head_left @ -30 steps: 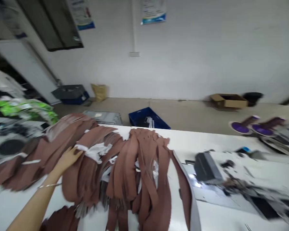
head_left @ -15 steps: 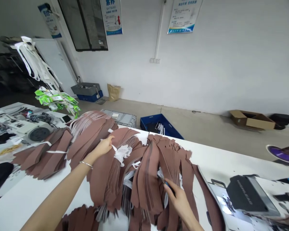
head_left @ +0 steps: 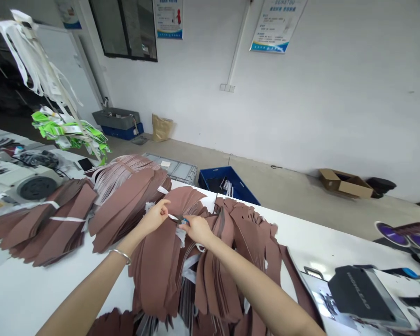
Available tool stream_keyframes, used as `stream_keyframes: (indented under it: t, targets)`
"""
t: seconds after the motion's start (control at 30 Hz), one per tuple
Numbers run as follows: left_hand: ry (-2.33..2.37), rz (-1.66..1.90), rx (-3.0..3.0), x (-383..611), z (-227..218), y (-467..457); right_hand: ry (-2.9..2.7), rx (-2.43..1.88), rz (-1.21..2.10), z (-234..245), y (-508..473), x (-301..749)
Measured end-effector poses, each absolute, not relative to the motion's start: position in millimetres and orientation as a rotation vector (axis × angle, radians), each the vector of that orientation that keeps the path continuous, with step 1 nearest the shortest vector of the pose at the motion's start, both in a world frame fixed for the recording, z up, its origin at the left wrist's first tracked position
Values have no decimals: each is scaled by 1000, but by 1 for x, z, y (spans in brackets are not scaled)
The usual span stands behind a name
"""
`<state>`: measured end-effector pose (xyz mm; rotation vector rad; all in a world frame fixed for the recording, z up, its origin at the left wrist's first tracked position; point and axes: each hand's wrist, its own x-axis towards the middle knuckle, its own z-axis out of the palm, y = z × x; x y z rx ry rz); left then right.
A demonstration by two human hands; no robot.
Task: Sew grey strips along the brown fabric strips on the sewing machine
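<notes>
My left hand [head_left: 156,216] pinches the end of a white fabric strip [head_left: 172,217] above a bundle of brown cut fabric pieces [head_left: 157,268]. Closed around small scissors [head_left: 182,220] with blue on the handle, my right hand [head_left: 198,229] has their blades at the strip, close to my left fingers. Whether the strip is cut through I cannot tell. To the right lies another brown bundle [head_left: 215,275], partly hidden by my right forearm. More tied brown bundles [head_left: 126,200] rest on the left.
A sewing machine [head_left: 362,291] sits on the white table [head_left: 310,224] at right, another machine [head_left: 31,182] at left. White and green strips hang from a stand [head_left: 52,74]. Beyond the table are a blue crate [head_left: 243,184] and a cardboard box [head_left: 345,183] on the floor.
My right hand has moved left and up with the scissors, from the right-hand bundle to the white strip at my left hand. The view has shifted slightly.
</notes>
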<state>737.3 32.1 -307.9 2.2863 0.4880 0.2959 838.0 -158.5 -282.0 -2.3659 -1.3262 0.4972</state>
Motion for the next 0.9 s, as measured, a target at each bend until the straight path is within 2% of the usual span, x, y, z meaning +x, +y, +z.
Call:
stream_keyframes:
  t: [0.3,0.57,0.73,0.9]
  targets:
    - [461,380,2235,738,-311,30,-1328,-2282,657,-284,-138,857]
    - [591,521,2413,731,-314,37,-1138,-2166,528,-288,-155,849]
    - [638,697,2533,714,-297,27,-1015,-2097,335,-296,-256,838]
    - [488,984,2639,674,-279,-18,-723,-2343,-59,-351,-445,830]
